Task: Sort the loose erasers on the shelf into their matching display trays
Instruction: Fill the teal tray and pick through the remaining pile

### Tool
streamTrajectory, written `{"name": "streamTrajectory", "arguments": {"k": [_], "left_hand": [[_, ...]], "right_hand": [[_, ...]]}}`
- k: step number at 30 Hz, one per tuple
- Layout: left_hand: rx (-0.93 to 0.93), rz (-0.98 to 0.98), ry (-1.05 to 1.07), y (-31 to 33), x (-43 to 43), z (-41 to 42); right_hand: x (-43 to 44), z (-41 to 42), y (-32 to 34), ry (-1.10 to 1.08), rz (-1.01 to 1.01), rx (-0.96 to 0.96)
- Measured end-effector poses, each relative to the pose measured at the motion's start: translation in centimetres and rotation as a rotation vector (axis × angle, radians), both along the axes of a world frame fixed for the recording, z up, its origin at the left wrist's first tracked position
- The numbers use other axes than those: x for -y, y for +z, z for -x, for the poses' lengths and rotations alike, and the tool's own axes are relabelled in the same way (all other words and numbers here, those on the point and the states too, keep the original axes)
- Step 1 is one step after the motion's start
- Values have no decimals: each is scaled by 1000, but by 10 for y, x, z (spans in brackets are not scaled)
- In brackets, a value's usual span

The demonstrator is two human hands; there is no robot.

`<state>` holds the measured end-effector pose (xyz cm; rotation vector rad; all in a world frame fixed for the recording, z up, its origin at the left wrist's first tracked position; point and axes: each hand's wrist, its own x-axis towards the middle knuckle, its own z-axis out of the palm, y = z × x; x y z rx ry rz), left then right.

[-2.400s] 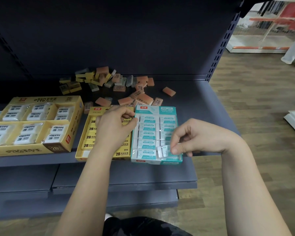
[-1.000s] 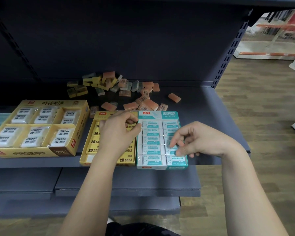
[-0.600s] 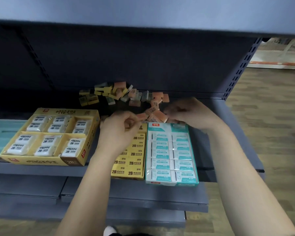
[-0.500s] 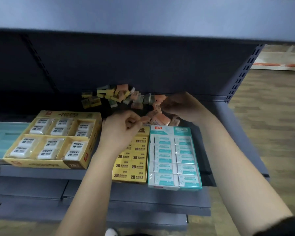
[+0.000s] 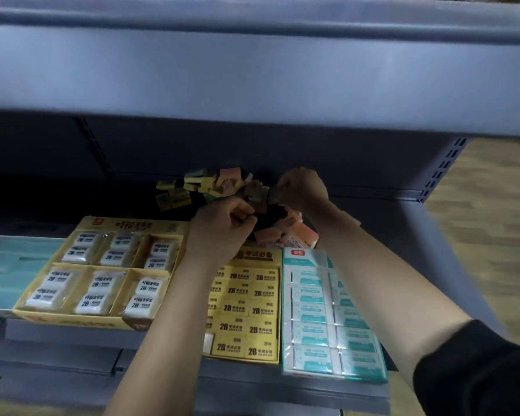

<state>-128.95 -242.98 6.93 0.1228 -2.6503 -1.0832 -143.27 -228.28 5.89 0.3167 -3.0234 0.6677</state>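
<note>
Beyond left hand — loose erasers blurred.

- The upper shelf overhangs low; entry is only under its front edge.
- A divided tray, yellow tray and teal tray crowd the front of the lower shelf.
- Loose erasers clutter the back middle, where the left hand and right hand reach.
- Bare shelf lies right of the teal tray.

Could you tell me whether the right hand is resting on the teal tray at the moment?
No, the right hand is at the loose eraser pile behind the teal tray.
</note>
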Motion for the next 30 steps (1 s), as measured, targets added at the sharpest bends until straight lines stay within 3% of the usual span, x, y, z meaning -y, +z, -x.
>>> {"name": "streamTrajectory", "arguments": {"k": [9, 21, 30], "left_hand": [[20, 9, 3, 9, 5, 17], [24, -22, 11, 4, 10, 19], [12, -41, -1, 1, 12, 19]], "right_hand": [[14, 9, -12, -83, 141, 46], [20, 4, -12, 49, 106, 29], [15, 11, -5, 158, 29, 173]]}}
